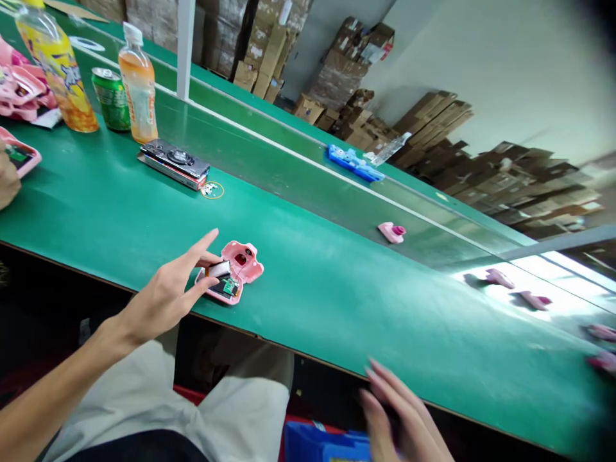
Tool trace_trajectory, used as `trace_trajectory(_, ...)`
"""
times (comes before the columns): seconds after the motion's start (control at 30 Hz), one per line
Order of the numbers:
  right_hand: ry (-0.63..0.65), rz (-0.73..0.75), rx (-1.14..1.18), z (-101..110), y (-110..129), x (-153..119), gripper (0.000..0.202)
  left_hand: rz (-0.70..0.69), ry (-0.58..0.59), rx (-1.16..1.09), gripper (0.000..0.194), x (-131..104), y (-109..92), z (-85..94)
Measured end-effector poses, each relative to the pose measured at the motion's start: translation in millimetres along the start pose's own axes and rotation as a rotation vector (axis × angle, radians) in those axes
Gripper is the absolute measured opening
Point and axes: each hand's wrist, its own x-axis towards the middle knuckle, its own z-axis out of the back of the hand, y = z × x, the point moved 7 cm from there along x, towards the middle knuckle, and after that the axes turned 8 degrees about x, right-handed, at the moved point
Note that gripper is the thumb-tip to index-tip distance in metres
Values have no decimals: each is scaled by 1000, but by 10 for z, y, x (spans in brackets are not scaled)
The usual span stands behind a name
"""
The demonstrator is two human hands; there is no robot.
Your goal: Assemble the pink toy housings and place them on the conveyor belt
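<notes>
A small pink toy camera shell lies opened on the green bench near its front edge, its two halves side by side. The lower half shows a green circuit board and thin wires. My left hand reaches over that half, with thumb and fingers closed around a silvery flat battery. Off to the right, my right hand is beyond the bench's front edge, blurred, its fingers stretched and the thumb apart; I make out nothing in it.
Bottles, a green can and a boxed dark camera stand at the left, near another person's hand. Pink pieces lie on the conveyor belt. A blue bin is below the bench.
</notes>
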Motion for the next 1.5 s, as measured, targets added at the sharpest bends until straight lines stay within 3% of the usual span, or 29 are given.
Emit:
trace_trajectory(0.03, 37, 147, 97, -149, 231, 201, 26, -34, 32, 12, 62, 4, -37, -8)
trace_trajectory(0.13, 393, 525, 304, -753, 945, 719, 30, -136, 96, 51, 62, -6, -147, -42)
trace_trajectory(0.2, 578, 668, 315, -1041, 1266, 893, 24, -171, 93, 51, 61, -18, -196, -48)
trace_trajectory(0.27, 653, 717, 312, -1170, 1393, 954, 18, -166, 91, 26, 62, -24, -206, -59)
trace_trajectory(0.33, 658, 668, 361, -1185, 1355, 967, 16, -159, 104, -25, 64, -30, -194, -80)
trace_trajectory(0.5, 627, 340, 528, -1193, 1034, 984, 16, -168, 132, -75, 76, -53, -70, -149)
trace_trajectory(0.6, 622, 272, 582, -1247, 980, 948, 23, -133, 110, 20, 40, -51, 36, -198)
trace_trajectory(0.63, 620, 278, 589, -1261, 985, 920, 24, -106, 72, 47, 31, -46, 68, -194)
trace_trajectory(0.73, 591, 318, 530, -1287, 1004, 799, 29, -27, -26, 69, 29, -38, 117, -182)
trace_trajectory(0.97, 592, 376, 343, -1444, 1007, 519, 33, 58, -26, 17, 19, -40, 131, -218)
trace_trajectory(1.13, 592, 534, 172, -1448, 1107, 470, 34, -8, -2, 83, 26, -90, 90, -202)
trace_trajectory(1.27, 625, 624, 28, -1425, 1161, 431, 42, -156, 150, 161, 32, -210, 0, -250)
trace_trajectory(1.33, 566, 605, 51, -1455, 1129, 386, 47, -199, 178, 214, 35, -254, -27, -256)
trace_trajectory(1.5, 217, 531, 274, -1447, 908, 151, 40, -234, 173, 312, 30, -252, -31, -269)
